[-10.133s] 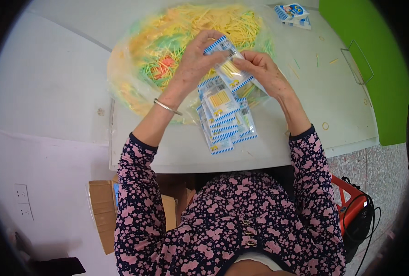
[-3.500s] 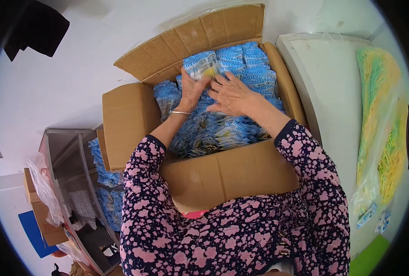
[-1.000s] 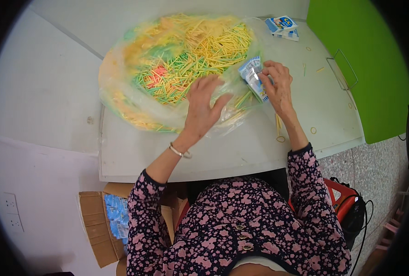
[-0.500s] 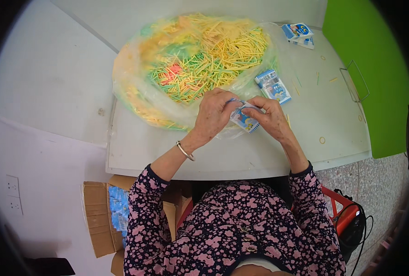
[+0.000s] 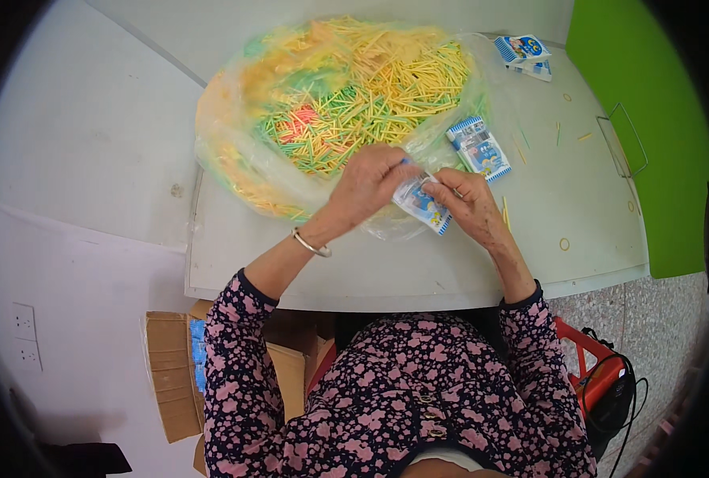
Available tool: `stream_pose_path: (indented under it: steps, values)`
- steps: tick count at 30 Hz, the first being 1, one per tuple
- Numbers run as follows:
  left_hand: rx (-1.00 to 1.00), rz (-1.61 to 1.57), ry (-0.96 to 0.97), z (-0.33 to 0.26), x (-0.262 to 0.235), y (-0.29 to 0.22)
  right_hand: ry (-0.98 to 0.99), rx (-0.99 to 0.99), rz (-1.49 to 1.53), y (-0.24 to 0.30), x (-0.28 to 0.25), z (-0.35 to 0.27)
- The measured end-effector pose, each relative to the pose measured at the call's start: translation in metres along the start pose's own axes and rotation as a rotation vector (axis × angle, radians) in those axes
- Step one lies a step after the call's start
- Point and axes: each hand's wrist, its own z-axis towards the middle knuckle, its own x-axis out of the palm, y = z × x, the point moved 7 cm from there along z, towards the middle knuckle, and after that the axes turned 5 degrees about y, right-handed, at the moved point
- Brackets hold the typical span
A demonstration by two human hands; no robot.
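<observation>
A small blue-and-white packet is held over the table near its front edge. My right hand pinches the packet's right side between thumb and fingers. My left hand is closed at the packet's upper left edge, where a bit of blue shows by the slightly blurred fingertips. Just beyond my hands lies a large clear plastic bag, spread open and full of thin yellow, green and pink sticks. Another blue-and-white packet rests against the bag's right side, just past my right hand.
More packets lie at the back right of the white table. Loose sticks and rubber bands are scattered on the right, before a green panel with a wire handle. Below left, a cardboard box holds blue packets.
My left hand has shifted a little left and up, and its fingertips are at the packet's upper edge. The packet is more uncovered. My right hand keeps its hold.
</observation>
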Motion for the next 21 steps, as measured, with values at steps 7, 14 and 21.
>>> stream_pose_path:
  steps: [7,14,21]
  values:
    - [0.086,0.470,-0.014,0.050,-0.039,0.052,-0.311,0.016,0.169,-0.015,-0.057,-0.016]
    - [0.190,0.896,0.493,0.088,0.019,0.064,-0.433,0.057,0.199,-0.033,-0.079,-0.023]
    - [0.389,0.994,0.413,0.093,0.040,0.076,-0.437,0.050,0.221,-0.031,-0.077,-0.018]
